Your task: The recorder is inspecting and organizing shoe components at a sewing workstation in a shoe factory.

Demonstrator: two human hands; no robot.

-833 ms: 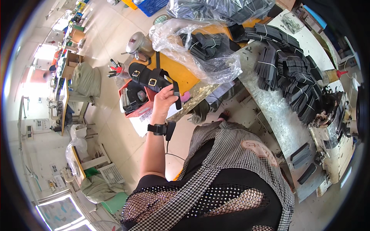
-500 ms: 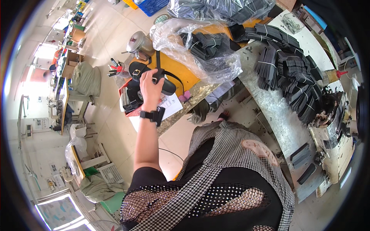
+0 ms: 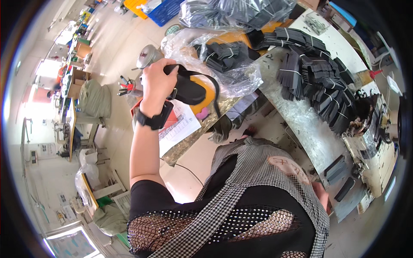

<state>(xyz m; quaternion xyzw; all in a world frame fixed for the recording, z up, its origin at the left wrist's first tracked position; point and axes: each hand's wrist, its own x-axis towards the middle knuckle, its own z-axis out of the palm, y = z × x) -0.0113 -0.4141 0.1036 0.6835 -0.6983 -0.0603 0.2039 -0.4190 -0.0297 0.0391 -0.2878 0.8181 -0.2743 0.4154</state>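
My left hand [image 3: 157, 79] is raised over the left end of the workbench, with a black band on its wrist. It is closed on a black pouch [image 3: 189, 90], held up in the air. The pouch's black strap [image 3: 215, 92] hangs in a loop to the right. Below the hand lie a white printed sheet [image 3: 183, 127] and an orange surface [image 3: 209, 86]. Of my right hand [image 3: 320, 195] only a bit of skin shows at the right side of my checked top; its fingers are hidden.
A clear plastic bag [image 3: 223, 56] of black banded bundles lies right of the pouch. Several more black bundles [image 3: 318, 81] cover the grey bench [image 3: 301, 124]. A round metal object [image 3: 148, 53] stands to the left. A blue crate [image 3: 165, 8] sits on the floor beyond.
My left hand went from resting beside the black pouch to gripping it, then lifted it up off the red box with the strap trailing.
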